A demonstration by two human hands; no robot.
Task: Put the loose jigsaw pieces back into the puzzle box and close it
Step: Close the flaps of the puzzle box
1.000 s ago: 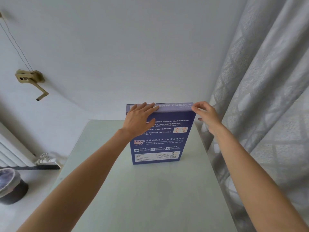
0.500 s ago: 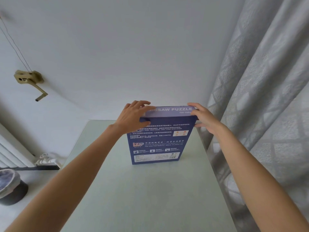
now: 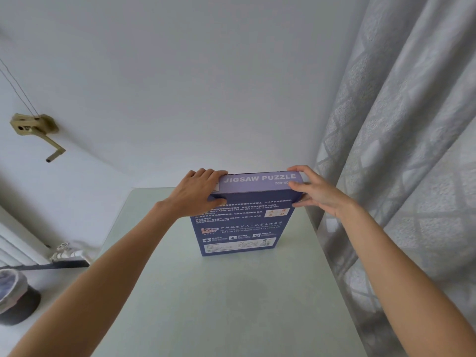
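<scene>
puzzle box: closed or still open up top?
Closed, as far as the view shows: the puzzle box stands upright on the table, top flap flat, left hand and right hand gripping its upper corners.

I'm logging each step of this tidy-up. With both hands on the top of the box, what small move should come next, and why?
Probably press the top flap down flush. The puzzle box stands upright on the table, the left hand and right hand grip its top corners, and no loose pieces show.

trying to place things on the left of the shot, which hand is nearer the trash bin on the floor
Left. The left hand grips the puzzle box's top left corner, on the side of the trash bin. The right hand holds the top right corner, by the curtain.
</scene>
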